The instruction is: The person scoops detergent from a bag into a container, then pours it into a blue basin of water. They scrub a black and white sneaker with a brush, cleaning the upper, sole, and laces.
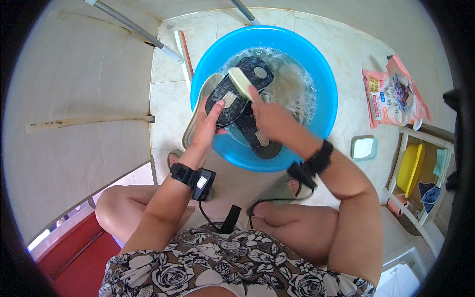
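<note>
A round blue plastic basin (328,96) on the floor holds sudsy, cloudy water (293,81). My left hand (207,122) grips the near end of a dark slipper (256,67), its sole facing up, above the water. In my right hand (271,115) is a pale scrub brush (239,80), lying across the middle of that sole; its bristles are hidden. Under the held slipper, a second dark slipper (269,146) leans against the near inner wall of the basin. A ribbed pale washboard (189,128) stands at the basin's left side, partly behind my left hand.
A pink washing powder bag (397,92) and a small pale green dish (364,148) lie on the floor at right. Beside them, a rack (393,163) holds a yellow plastic basin (410,169). A pole-handled floor squeegee (183,55) stands at upper left, near the wall.
</note>
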Demonstrator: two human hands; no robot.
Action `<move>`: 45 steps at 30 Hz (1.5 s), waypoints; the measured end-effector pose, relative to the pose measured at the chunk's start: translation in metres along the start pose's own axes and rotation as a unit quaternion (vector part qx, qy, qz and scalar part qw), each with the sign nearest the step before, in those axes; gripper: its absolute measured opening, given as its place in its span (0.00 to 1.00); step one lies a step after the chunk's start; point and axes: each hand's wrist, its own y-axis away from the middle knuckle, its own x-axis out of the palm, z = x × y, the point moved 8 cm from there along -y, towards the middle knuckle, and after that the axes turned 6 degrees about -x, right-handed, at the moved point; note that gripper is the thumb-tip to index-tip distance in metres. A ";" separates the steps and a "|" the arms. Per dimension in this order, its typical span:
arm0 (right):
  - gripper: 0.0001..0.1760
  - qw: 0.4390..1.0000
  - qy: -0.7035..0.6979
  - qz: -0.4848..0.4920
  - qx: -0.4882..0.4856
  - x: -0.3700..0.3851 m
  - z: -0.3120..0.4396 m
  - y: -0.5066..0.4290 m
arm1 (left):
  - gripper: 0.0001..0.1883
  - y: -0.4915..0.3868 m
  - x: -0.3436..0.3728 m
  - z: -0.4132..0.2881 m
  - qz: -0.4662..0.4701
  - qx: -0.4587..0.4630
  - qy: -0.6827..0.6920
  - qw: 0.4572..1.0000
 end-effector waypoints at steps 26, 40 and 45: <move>0.34 0.999 -0.037 0.024 0.025 0.014 -0.018 -0.013 | 0.54 -0.018 0.045 -0.050 -0.121 0.160 -0.660 0.724; 0.36 0.989 -0.077 0.109 -0.059 0.033 0.003 0.005 | 0.51 0.012 0.041 -0.018 -0.162 0.277 -0.606 0.728; 0.33 0.996 -0.045 -0.072 0.009 0.001 -0.020 -0.037 | 0.48 0.011 0.042 -0.016 -0.157 0.270 -0.605 0.733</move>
